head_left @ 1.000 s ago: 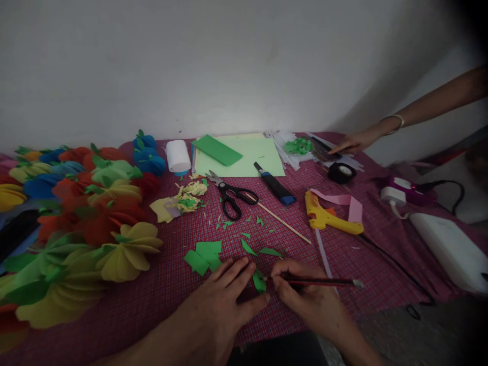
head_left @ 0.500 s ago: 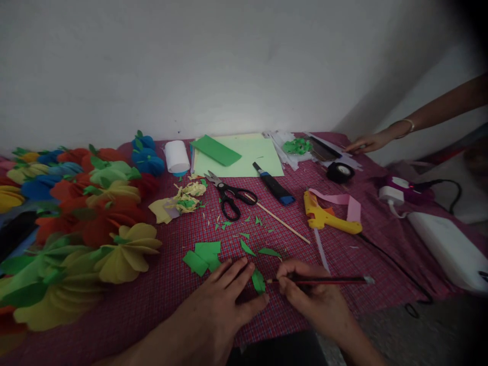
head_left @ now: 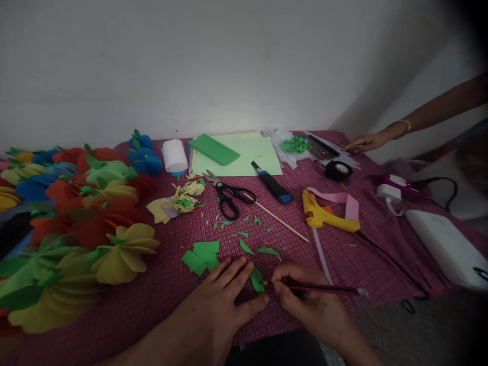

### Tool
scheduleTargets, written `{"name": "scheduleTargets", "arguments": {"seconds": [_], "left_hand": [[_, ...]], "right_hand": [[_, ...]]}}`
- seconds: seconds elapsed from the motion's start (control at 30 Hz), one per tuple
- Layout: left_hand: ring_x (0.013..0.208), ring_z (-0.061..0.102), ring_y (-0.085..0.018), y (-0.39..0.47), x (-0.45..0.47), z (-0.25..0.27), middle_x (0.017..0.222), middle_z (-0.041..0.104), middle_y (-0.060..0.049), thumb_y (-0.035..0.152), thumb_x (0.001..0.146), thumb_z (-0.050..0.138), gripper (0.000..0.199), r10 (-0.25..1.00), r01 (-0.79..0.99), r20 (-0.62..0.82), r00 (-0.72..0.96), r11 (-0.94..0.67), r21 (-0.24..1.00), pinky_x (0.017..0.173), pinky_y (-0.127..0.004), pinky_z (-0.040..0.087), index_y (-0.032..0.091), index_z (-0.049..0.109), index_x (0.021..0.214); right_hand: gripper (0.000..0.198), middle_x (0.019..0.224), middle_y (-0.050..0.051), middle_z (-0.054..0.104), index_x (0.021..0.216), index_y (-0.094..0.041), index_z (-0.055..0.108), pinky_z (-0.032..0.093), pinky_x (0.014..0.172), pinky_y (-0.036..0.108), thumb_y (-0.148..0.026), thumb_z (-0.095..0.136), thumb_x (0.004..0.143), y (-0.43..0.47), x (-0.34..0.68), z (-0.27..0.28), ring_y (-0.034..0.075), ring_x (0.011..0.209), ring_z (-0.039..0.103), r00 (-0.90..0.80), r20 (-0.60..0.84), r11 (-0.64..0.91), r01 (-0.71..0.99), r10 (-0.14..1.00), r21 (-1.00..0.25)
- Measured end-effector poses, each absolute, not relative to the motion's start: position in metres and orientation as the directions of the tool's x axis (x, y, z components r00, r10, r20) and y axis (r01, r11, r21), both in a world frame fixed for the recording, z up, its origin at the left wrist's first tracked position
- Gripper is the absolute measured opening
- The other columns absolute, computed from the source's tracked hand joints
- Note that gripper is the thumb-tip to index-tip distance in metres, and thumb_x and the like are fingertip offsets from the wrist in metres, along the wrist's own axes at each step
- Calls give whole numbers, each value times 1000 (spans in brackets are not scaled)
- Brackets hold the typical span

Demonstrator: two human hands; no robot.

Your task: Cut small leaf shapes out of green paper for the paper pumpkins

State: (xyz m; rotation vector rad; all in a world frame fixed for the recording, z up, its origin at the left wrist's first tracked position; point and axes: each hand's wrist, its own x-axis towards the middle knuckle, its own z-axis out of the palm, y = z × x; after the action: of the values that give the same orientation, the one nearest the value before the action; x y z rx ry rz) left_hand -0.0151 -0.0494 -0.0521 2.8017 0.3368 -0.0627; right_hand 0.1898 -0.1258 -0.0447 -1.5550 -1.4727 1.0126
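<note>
My right hand [head_left: 312, 300] pinches a dark red pencil [head_left: 331, 288], held nearly level. The pencil's tip meets the right edge of a green paper leaf [head_left: 257, 279] on the checked cloth. My left hand [head_left: 224, 295] lies flat with fingers stretched, its thumb and forefinger on either side of the leaf. Just beyond the left fingertips are green paper rectangles [head_left: 201, 255]. Two more cut leaves, one of them a curved leaf [head_left: 269, 251], rest above the pencil tip. Black-handled scissors [head_left: 227, 195] lie farther back, by a thin wooden stick [head_left: 282, 221].
Paper flowers [head_left: 110, 203] in many colours crowd the left side. A yellow glue gun [head_left: 328, 217] with its cord, a blue-black cutter [head_left: 272, 184], a black tape measure [head_left: 338, 171] and a white box [head_left: 446, 249] stand around. Another person's hand [head_left: 368, 142] touches papers at back right.
The pencil's back end has tipped slightly downward toward me. My left hand stays in place beside the leaf. The whole view has shifted a little.
</note>
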Motion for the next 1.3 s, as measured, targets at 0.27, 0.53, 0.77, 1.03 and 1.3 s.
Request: {"name": "scheduleTargets", "arguments": {"seconds": [0.27,0.53,0.77,1.03,1.3], "left_hand": [[131,27,-39,-49,-14,-48,149,26,-12,38,60,70,88,218,226,-59,974,-939,259,102,-55,25,31,32,139],[130,29,-40,-49,-14,-48,148,27,-13,38,59,72,90,207,214,-57,977,-943,256,100,-55,28,31,31,140],[131,28,-38,-50,-15,-47,149,24,-12,36,58,73,91,220,225,-51,974,-939,259,102,-53,27,31,32,139],[130,29,-40,-50,-15,-53,147,28,-14,37,62,70,86,219,219,-29,975,-941,257,99,-56,29,30,32,139],[132,26,-36,-51,-16,-50,148,28,-14,27,65,63,82,229,233,-47,972,-932,279,103,-54,25,25,30,140]], "right_hand": [[12,62,-3,56,72,-19,58,39,51,20,-17,49,81,-124,190,-45,12,57,52,31,-37,-47,422,999,-905],[10,60,-3,55,71,-18,58,37,49,20,-15,51,78,-128,193,-48,11,54,50,8,-16,-18,439,1000,-898],[12,59,-2,55,69,-18,59,37,50,20,-18,52,79,-127,192,-44,11,54,50,-13,-18,-9,492,1000,-871],[11,59,-3,56,69,-18,59,38,50,20,-17,53,78,-129,192,-46,11,54,50,28,-26,-35,424,999,-905],[16,54,-6,51,81,-21,55,33,41,18,-36,52,86,-134,201,-61,8,43,41,376,-93,-136,89,922,-987]]}}
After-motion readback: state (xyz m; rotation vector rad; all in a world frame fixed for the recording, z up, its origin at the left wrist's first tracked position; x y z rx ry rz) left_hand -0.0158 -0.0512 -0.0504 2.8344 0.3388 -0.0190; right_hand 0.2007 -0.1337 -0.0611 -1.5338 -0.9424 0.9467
